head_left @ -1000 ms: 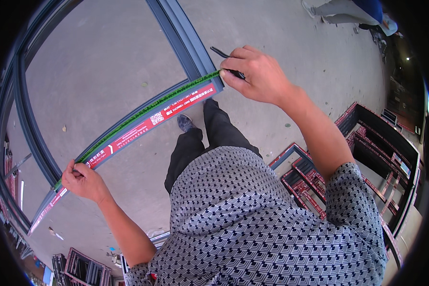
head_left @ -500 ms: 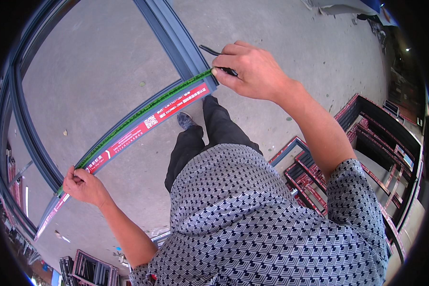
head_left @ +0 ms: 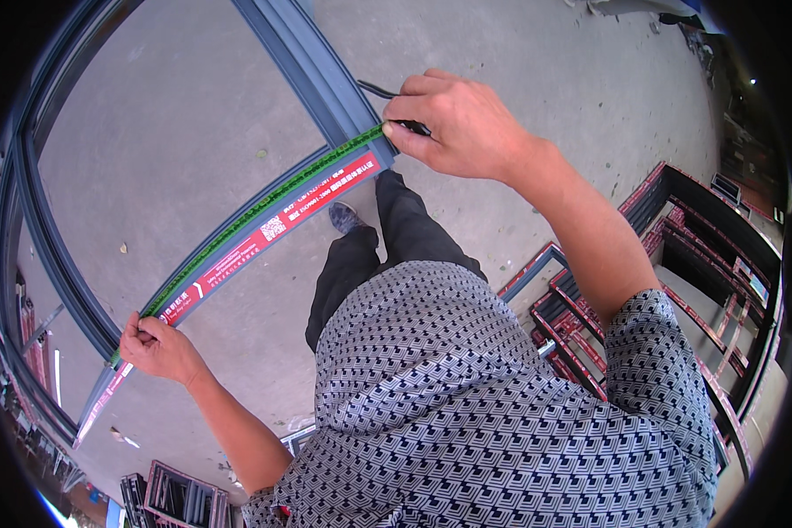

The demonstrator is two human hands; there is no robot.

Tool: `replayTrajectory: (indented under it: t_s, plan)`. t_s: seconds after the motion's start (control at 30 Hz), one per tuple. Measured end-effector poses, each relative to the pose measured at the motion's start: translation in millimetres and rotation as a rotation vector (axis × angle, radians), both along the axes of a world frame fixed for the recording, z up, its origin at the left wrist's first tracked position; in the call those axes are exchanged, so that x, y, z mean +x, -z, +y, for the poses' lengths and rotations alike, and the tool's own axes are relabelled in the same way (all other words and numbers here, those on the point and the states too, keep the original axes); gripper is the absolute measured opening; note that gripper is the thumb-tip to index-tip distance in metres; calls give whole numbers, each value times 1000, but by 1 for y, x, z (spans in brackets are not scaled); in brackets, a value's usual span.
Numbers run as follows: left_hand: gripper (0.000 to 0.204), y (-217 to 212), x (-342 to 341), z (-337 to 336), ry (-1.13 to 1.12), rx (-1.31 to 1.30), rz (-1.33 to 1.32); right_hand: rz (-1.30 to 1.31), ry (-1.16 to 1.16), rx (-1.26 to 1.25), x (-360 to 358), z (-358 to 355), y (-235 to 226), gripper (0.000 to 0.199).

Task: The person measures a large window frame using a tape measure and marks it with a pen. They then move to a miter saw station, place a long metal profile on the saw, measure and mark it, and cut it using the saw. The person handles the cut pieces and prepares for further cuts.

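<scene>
My left hand (head_left: 157, 346) pinches the strip (head_left: 264, 231); right hand (head_left: 462, 125) grips a pen (head_left: 394, 107) at its far end. Slack could skew the mark.

The right hand (head_left: 466, 123) covers most of the thin black pen-like tool (head_left: 377, 88). Under the left hand (head_left: 154, 345), part of the long grey metal strip with its red label (head_left: 282, 220) is hidden.

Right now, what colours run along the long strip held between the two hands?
The long strip has a red band with white print beside a green edge, on a grey bar; the head view shows it.
</scene>
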State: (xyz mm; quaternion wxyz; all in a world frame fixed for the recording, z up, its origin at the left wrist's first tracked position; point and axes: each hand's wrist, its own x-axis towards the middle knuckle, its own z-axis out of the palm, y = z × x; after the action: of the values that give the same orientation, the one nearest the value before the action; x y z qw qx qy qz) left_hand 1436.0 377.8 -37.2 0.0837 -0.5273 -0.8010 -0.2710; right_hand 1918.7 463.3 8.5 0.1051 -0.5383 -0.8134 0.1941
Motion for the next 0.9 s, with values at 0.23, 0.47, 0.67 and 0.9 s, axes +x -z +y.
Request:
replayTrajectory:
  t_s: [0.23,0.47,0.67,0.9]
  plan:
    - [25,-1,0,0,-2,-5,33,-15,4,-36,1,0,-3,21]
    - [26,1,-3,-1,-8,-1,33,-24,-1,-33,0,1,-4,21]
    - [19,-1,2,1,8,18,41,-19,0,-23,0,0,-2,21]
    - [19,-3,4,2,-5,4,47,-41,1,-31,-1,0,-3,22]
